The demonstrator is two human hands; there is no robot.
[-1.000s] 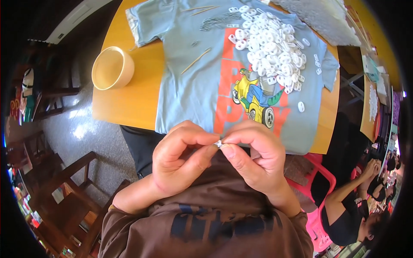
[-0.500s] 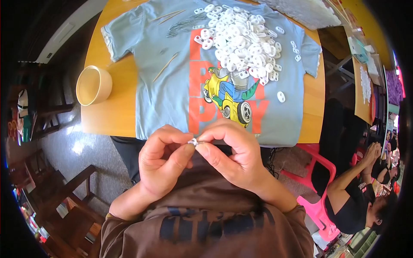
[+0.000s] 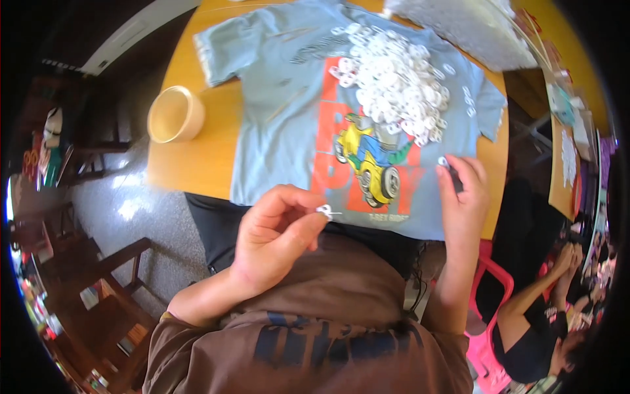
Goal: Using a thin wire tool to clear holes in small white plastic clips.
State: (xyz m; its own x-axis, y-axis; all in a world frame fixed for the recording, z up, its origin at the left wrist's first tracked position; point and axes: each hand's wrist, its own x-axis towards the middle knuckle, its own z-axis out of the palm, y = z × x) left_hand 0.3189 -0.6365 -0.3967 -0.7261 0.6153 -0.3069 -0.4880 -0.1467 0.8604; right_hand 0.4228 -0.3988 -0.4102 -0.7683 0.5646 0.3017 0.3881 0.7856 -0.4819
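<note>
Pinching: left grip [image 3: 279, 240], small white ring [image 3: 323, 210] between thumb and fingertips, above shirt hem. Right grip [image 3: 462, 197], pressed on another white piece [image 3: 443, 161] at blue printed shirt [image 3: 289, 131]. White ring heap [image 3: 397, 85] on shirt, wooden bowl [image 3: 175, 115] on worktop [image 3: 197, 164].

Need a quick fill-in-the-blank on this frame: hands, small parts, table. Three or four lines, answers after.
1. The left hand pinches a small white ring with a thin ____ through it.
2. The pile of white rings lies on a light blue ____ spread over the table.
3. The right hand holds a white ring at the shirt's ____ edge.
4. Left of the shirt stands an empty wooden ____.

Missing words: pin; T-shirt; right; bowl
</note>
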